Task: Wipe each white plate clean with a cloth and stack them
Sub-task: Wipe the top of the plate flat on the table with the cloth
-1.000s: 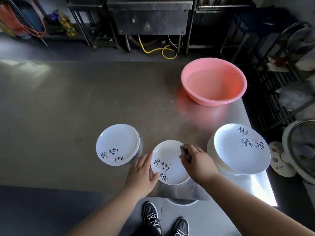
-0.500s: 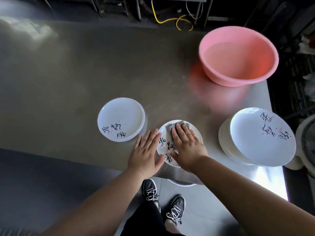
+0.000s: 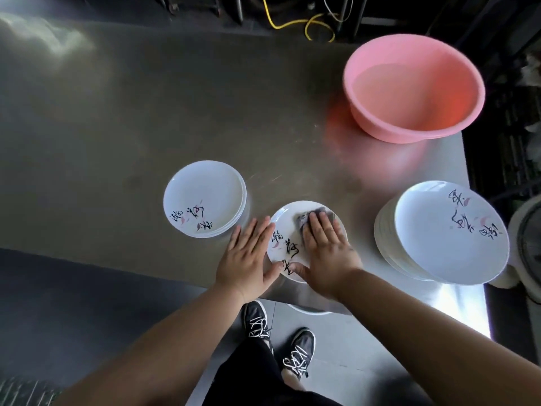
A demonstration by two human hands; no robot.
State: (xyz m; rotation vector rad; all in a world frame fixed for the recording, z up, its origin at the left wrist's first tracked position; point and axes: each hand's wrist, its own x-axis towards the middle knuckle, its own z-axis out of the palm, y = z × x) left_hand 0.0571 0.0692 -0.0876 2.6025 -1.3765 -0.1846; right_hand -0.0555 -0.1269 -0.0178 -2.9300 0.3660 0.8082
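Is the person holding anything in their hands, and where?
Nothing is gripped. The right hand presses a grey cloth flat on the middle plate with straight fingers. The left hand lies flat against that plate's left edge.

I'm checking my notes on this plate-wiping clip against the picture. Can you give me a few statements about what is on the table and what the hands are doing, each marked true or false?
1. The right hand presses a grey cloth flat onto the middle plate. True.
2. The left hand grips the cloth. False: its straight fingers rest at the middle plate's left edge and hold nothing.
3. The taller stack of plates stands to the right of the middle plate. True.
4. The pink basin sits at the near left corner of the steel table. False: it sits at the far right.
5. The middle plate lies on top of the left stack. False: it lies apart, directly on the table.
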